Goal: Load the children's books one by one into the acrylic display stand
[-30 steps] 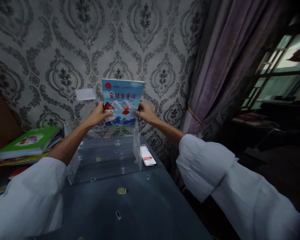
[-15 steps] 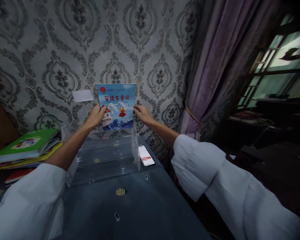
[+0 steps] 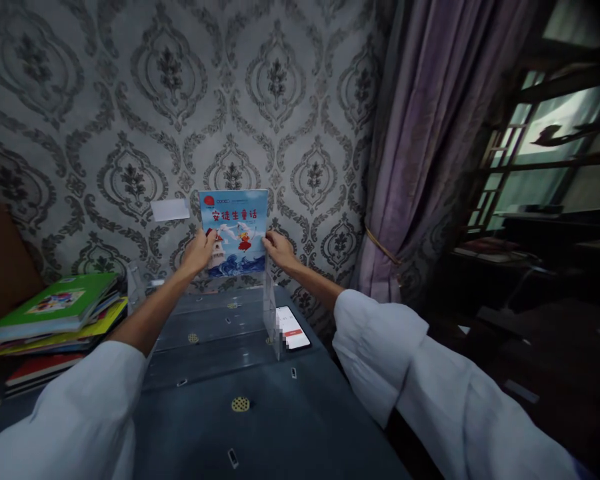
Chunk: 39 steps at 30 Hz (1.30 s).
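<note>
Head camera view: a blue Andersen fairy-tale paperback [image 3: 235,233], its title in red Chinese characters, is held upright with the front cover facing the wearer, above the back part of a clear plastic rack [image 3: 270,308]. The left hand [image 3: 199,252] is clamped on the book's left edge, thumb across the cover; the right hand [image 3: 280,251] pinches the right edge. Whether the book's lower edge touches the rack cannot be told. The rack stands on a dark blue-grey surface [image 3: 300,427] printed with yellow dotted motifs. Just beside its right panel lies a smartphone [image 3: 294,328] with a lit screen. Left of the rack is a stack of books, a green book [image 3: 60,303] on top. Behind are damask wallpaper [image 3: 276,80] and, to the right, a tied purple curtain [image 3: 405,173].
</note>
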### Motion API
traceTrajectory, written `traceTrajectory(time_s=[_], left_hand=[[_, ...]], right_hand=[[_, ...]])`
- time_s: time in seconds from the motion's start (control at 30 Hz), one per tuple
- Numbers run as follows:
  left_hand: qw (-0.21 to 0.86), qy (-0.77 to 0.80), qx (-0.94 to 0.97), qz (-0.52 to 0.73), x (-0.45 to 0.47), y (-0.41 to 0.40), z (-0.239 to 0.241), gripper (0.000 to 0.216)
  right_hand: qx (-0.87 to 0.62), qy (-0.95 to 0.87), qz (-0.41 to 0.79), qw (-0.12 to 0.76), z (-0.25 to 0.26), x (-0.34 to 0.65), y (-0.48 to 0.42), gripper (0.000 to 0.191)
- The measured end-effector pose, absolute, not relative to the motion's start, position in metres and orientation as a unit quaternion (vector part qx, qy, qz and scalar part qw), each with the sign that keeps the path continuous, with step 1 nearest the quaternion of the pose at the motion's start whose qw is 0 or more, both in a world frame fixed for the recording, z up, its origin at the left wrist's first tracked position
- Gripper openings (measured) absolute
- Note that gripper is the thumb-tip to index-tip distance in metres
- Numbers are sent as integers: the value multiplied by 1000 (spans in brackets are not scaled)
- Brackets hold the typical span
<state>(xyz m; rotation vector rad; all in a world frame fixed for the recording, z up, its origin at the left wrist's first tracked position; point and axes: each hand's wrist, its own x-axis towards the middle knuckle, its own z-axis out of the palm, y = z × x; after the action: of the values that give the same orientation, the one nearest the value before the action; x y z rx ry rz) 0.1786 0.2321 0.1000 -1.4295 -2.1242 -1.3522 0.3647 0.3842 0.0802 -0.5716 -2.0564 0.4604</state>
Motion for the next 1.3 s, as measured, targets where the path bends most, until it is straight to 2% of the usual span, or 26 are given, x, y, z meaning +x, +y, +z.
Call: traceTrajectory(time_s=[0.43,1.3], left_hand=[[110,-801,-439,-393,192,225,108,39],[103,-715,-520,-456,177,222,101,48]], right_hand=[[-259,-837,175,449,85,368,375,28],[-254,-829,213,450,80,364,385,31]])
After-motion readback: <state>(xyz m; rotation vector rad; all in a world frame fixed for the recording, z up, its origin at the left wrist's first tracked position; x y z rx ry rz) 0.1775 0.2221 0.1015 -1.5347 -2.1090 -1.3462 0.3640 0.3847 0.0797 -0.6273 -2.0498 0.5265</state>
